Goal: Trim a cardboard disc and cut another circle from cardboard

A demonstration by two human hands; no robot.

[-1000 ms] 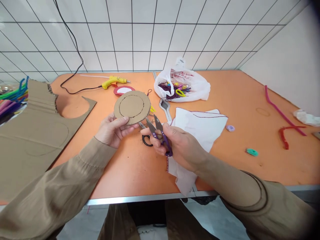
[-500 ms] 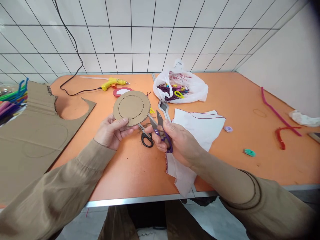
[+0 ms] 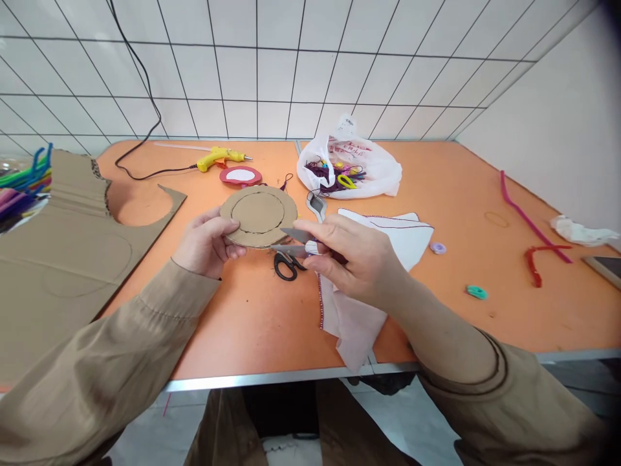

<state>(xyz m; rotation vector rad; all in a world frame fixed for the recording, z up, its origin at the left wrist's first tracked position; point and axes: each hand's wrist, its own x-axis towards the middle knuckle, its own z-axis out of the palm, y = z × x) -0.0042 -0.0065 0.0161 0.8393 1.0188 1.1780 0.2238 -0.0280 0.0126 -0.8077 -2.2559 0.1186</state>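
Observation:
My left hand [image 3: 207,243] pinches the left edge of a round cardboard disc [image 3: 258,213], which has a smaller circle marked on its face. In my right hand [image 3: 356,255] is a pair of thread snips [image 3: 295,246], gripped near the pivot. Their two blades stand apart at the disc's lower right edge, one over the face and the other beneath. Whether the blades touch the cardboard I cannot tell. Black-handled scissors [image 3: 286,266] lie on the table under the disc and the snips. White cloth [image 3: 388,259] with dark red stitched edging lies beneath my right hand.
A large cardboard sheet [image 3: 72,259] with a round cut-out covers the left side. At the back are a yellow glue gun [image 3: 218,158], a red-rimmed disc [image 3: 240,175] and a white plastic bag [image 3: 373,171]. Pipe cleaners [image 3: 533,217] and a teal coil [image 3: 477,292] lie on the right.
My right hand has turned and brought the snips leftward to the disc's edge, with the blades now pointing left. The disc has tilted flatter and shifted slightly right in my left hand.

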